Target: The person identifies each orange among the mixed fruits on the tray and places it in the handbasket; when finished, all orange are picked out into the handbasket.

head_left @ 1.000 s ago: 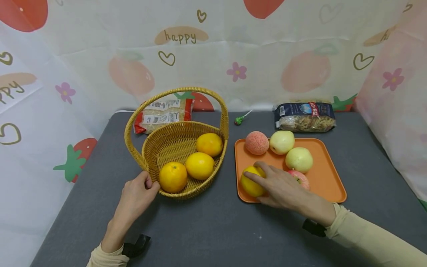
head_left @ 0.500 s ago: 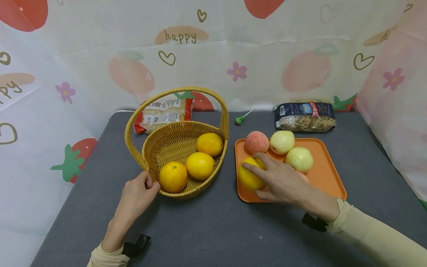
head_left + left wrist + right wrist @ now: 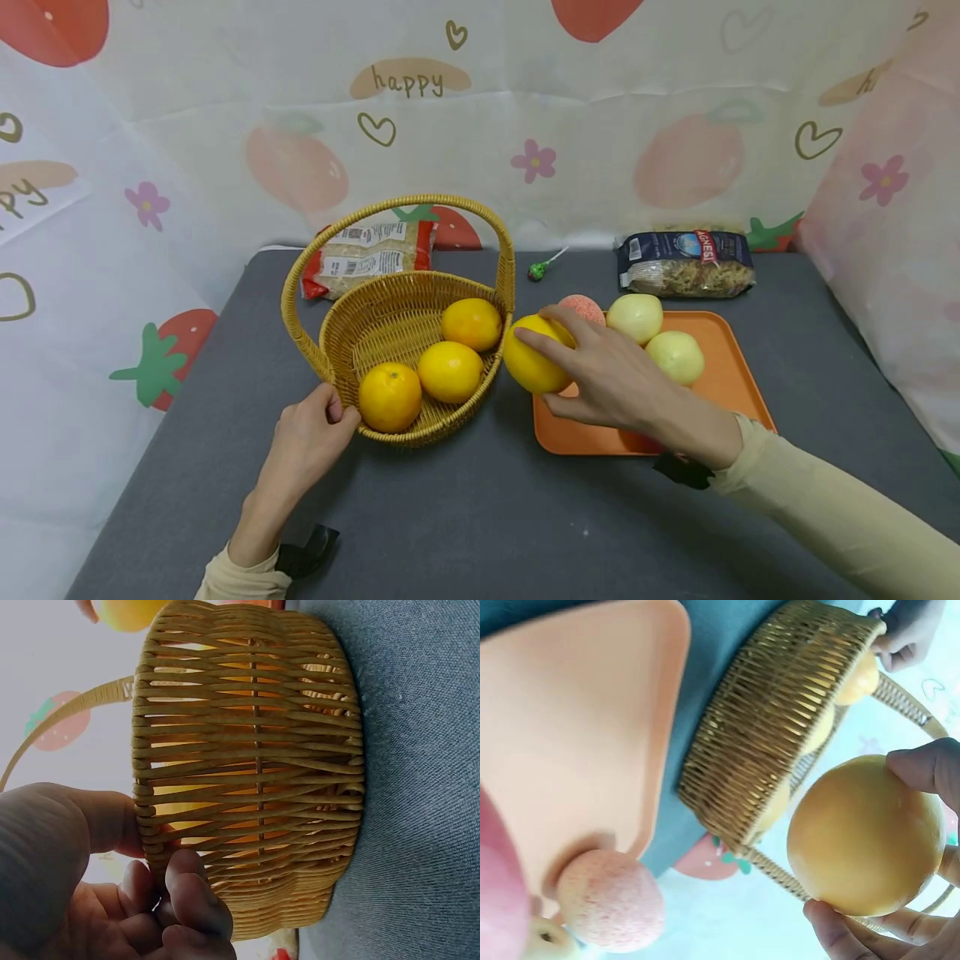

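Observation:
My left hand (image 3: 307, 437) pinches the near-left rim of a wicker basket (image 3: 382, 321) between thumb and fingers. Three yellow-orange oranges (image 3: 390, 398) lie inside it, along the right and front. With spread fingers and thumb, my right hand (image 3: 622, 379) grips another orange (image 3: 528, 371), held up between the basket and an orange tray (image 3: 723, 375). The right wrist view shows this held orange (image 3: 866, 836) close up, thumb on one side and fingertips on the other. On the tray are a rough pink ball-shaped fruit (image 3: 583, 308) and two pale yellow-green fruits (image 3: 634, 319).
Behind the basket lies a red-ended bag (image 3: 367, 258) with white labels. A green lollipop (image 3: 537, 271) and a dark AGNESI pasta bag (image 3: 686, 265) lie along the table's back. The basket's tall handle (image 3: 397, 202) arches over it. A pink-red fruit (image 3: 496, 885) shows in the right wrist view.
My right hand has lifted the orange from the tray's front left and carried it up and left towards the basket. The left hand stays at the rim.

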A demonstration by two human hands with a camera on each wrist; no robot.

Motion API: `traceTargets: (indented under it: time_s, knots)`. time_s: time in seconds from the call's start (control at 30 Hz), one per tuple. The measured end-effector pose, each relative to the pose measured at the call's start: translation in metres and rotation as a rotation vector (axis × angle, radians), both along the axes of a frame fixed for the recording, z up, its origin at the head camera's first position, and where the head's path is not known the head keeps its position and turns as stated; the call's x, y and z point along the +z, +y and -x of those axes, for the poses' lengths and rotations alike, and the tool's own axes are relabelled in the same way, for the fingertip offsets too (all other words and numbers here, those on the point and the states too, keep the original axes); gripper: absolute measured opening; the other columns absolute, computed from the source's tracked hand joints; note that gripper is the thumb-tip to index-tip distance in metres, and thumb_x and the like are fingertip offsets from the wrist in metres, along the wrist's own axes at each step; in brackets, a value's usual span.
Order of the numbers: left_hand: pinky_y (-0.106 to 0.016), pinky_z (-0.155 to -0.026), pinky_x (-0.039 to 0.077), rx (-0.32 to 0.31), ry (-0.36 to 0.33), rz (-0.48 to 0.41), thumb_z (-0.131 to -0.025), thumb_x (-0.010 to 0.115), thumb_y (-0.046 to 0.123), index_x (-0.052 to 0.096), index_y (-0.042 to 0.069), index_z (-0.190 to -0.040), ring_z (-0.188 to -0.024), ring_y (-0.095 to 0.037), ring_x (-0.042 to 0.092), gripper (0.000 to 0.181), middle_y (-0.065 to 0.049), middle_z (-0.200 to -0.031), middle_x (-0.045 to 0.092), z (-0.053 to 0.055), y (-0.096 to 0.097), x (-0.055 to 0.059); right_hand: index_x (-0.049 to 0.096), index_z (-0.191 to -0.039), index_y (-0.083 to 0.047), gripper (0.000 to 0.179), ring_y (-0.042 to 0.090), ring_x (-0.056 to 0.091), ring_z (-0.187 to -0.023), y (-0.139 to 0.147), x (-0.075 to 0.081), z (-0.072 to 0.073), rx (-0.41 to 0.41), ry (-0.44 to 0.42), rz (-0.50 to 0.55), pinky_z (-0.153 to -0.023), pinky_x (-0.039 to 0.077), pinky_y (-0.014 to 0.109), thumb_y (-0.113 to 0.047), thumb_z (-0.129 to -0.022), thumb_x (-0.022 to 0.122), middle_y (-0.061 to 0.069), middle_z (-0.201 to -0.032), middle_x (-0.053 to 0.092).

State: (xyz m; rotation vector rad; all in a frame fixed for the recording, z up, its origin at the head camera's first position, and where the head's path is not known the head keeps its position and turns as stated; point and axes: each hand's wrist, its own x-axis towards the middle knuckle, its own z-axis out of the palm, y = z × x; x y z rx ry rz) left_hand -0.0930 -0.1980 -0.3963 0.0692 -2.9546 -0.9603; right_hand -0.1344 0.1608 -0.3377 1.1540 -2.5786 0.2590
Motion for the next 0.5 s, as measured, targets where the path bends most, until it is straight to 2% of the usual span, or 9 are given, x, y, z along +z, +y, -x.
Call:
traceTargets:
  time_s: [0.17, 0.37, 0.5]
  knots:
    - [-0.026, -0.049, 0.031, 0.001, 0.001, 0.002, -0.088, 0.057, 0.017, 0.047, 0.01, -0.077, -0.05, -0.014, 0.041, 0.016, -0.002, -0.063, 0.042, 0.0, 0.0, 0.0, 0.049, -0.142, -0.02, 0.071, 0.023, 0.06, -0.081, -0.011, 0.009, 0.004, 0.01, -0.003, 0.006, -0.06, 0.048, 0.03, -0.035, -0.078, 0.074, 0.019, -0.137, 0.048]
    - [-0.026, -0.049, 0.031, 0.0, -0.002, 0.004, -0.087, 0.057, 0.016, 0.046, 0.01, -0.077, -0.051, -0.015, 0.04, 0.016, -0.003, -0.064, 0.042, 0.0, 0.0, 0.0, 0.049, -0.142, -0.019, 0.069, 0.021, 0.058, -0.073, -0.024, 0.017, 0.011, 0.035, 0.006, 0.027, -0.059, 0.048, 0.029, -0.034, -0.079, 0.073, 0.019, -0.138, 0.046]
    - [-0.026, -0.049, 0.031, 0.001, -0.005, 0.0, -0.087, 0.058, 0.016, 0.046, 0.01, -0.077, -0.051, -0.015, 0.04, 0.016, -0.003, -0.064, 0.042, 0.0, 0.0, 0.0, 0.048, -0.143, -0.019, 0.068, 0.022, 0.058, -0.075, -0.032, 0.02, 0.013, 0.044, 0.01, 0.034, -0.063, 0.048, 0.031, -0.034, -0.08, 0.072, 0.019, -0.138, 0.046]
